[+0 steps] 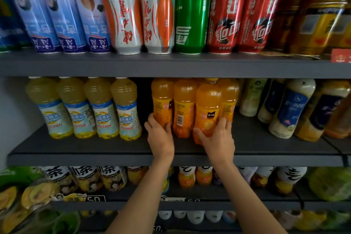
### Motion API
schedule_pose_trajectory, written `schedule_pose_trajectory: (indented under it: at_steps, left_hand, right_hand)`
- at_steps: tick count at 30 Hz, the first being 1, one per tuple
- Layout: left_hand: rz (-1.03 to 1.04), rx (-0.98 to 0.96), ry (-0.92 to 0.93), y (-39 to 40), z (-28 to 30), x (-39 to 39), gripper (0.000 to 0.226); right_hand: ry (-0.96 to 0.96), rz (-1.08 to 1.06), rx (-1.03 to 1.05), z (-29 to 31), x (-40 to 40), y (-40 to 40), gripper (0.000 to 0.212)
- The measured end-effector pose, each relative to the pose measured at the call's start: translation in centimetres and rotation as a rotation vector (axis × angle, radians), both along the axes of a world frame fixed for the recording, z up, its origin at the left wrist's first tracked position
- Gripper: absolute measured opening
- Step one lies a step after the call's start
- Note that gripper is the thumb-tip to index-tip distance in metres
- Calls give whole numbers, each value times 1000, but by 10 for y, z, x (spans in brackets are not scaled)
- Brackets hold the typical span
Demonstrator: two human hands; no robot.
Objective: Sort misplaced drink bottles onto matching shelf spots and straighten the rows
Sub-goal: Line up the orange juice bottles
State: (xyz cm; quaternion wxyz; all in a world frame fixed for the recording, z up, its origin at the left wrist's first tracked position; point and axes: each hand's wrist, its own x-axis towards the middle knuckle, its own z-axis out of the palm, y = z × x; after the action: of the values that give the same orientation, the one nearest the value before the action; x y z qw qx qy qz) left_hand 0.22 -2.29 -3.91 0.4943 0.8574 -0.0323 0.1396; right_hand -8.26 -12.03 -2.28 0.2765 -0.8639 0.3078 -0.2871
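Note:
On the middle shelf (95, 148) several orange juice bottles stand close together at the centre. My left hand (160, 136) grips the base of the leftmost orange bottle (162, 99). My right hand (218, 138) grips the base of the front orange bottle (208, 104), which stands nearer the shelf edge than the others. Between them stands another orange bottle (183, 108) with its barcode facing out. A row of pale yellow bottles with blue-white labels (91, 108) lines the shelf to the left, with a dark gap before the orange group.
White and yellow bottles with dark blue labels (290, 108) lean at the right of the middle shelf. Cans in blue, white-orange, green (191, 19) and red fill the upper shelf. The lower shelf (133, 203) holds tea and juice bottles beneath my forearms.

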Motion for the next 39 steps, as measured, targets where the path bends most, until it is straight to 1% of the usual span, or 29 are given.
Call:
schedule_pose_trajectory:
  at_steps: [7, 9, 14, 17, 18, 21, 24, 26, 28, 30, 32, 35, 39]
  left_hand:
    - [4, -10, 118, -6, 14, 31, 55]
    - [10, -13, 116, -8, 12, 36, 57]
    - [7, 61, 118, -3, 9, 48, 61]
    - [3, 103, 120, -5, 9, 50, 73]
    - [8, 94, 115, -7, 10, 51, 74]
    - [22, 51, 82, -5, 10, 56, 65]
    - [-38, 54, 52, 4, 5, 56, 59]
    - [-143, 32, 15, 12, -2, 55, 58]
    - [-234, -18, 5, 17, -6, 53, 63]
    - [-257, -39, -9, 18, -6, 48, 68]
    - [-212, -20, -31, 13, -3, 43, 71]
    - [-83, 41, -8, 7, 1, 41, 77]
    - [-48, 101, -8, 1, 3, 50, 65]
  right_hand:
    - [12, -3, 2, -1, 2, 0, 68]
    - [24, -11, -4, -2, 2, 0, 68]
    - [21, -10, -24, -4, 3, 2, 67]
    - [28, -16, -29, -4, 3, 3, 67]
    - [32, -19, -30, -5, 3, 3, 66]
    - [38, -23, -26, -4, 3, 3, 66]
    - [39, -18, -31, -2, 3, 4, 67]
    - [40, -20, -28, -2, 3, 6, 68]
    - [33, -24, -27, -3, 3, 8, 68]
    - [30, -27, -17, -3, 3, 9, 69]
    - [35, -27, -15, -3, 4, 10, 69]
    - [41, -28, -25, -2, 4, 9, 69]
    - [47, -28, -29, -2, 3, 9, 71]
